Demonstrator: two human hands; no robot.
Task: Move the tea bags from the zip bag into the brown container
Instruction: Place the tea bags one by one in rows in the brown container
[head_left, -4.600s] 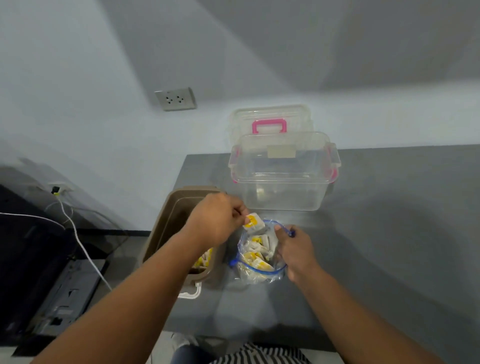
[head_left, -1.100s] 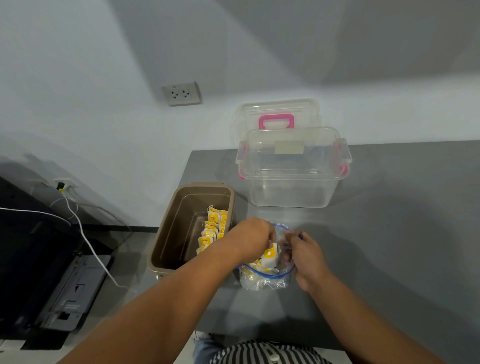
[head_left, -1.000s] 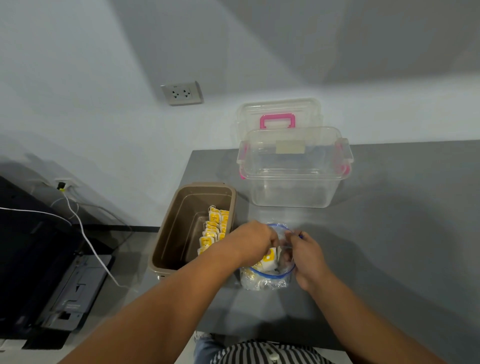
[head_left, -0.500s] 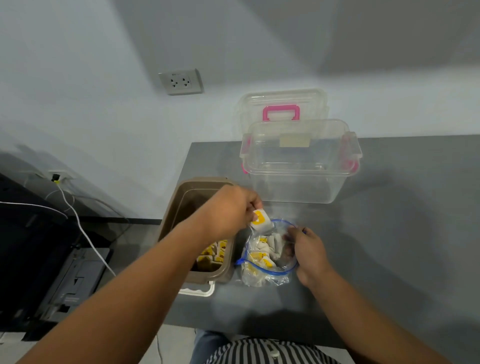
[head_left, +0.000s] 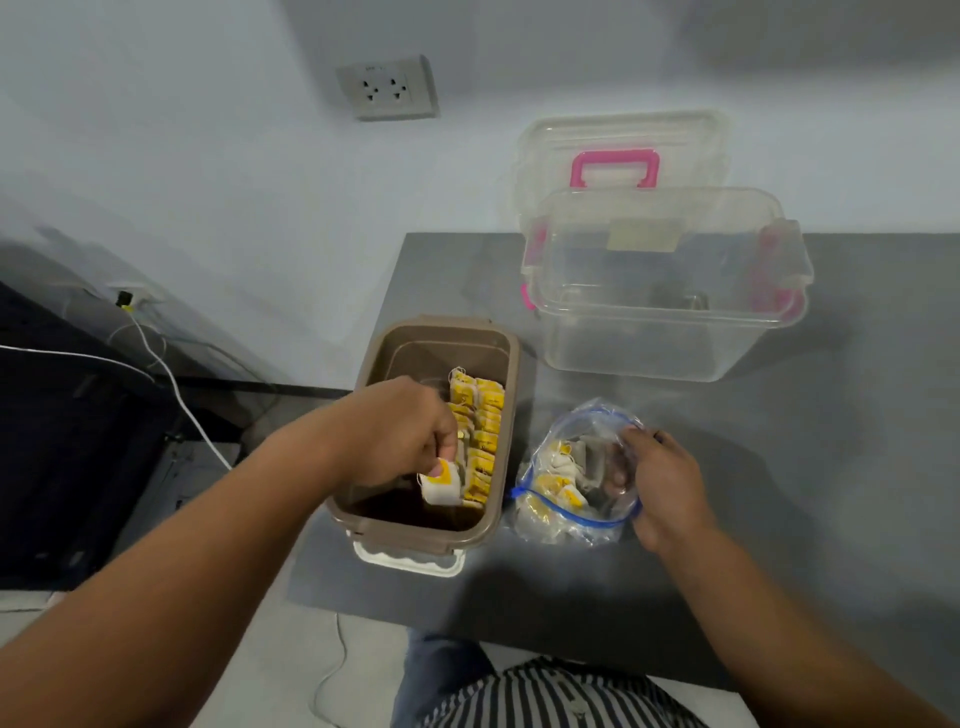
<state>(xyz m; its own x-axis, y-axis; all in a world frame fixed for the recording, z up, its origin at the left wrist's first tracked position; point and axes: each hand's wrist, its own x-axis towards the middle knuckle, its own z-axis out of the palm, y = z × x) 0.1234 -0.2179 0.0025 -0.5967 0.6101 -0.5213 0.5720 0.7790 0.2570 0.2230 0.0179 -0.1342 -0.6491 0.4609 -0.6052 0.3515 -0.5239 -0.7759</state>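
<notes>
Since half a second ago my left hand has swung from above the zip bag over to nine o'clock. It now hangs inside the brown container, thumb and fingertips pinching one tea bag by its top edge, low at the near end. Paper this light weighs next to nothing and would crumple or tear if squeezed, so I judge a gentle pinch on the upper seam best, letting the pouch dangle. At three o'clock of it stands the row of tea bags, yellow tags up, packed along the container's right wall. Further toward three o'clock, just beside the container, the zip bag slumps soft and slippery, with more bags heaped within; my right hand curls round its rim, holding the mouth open. At one o'clock on the grey table stands a clear storage box, its pink-handled lid propped behind.
</notes>
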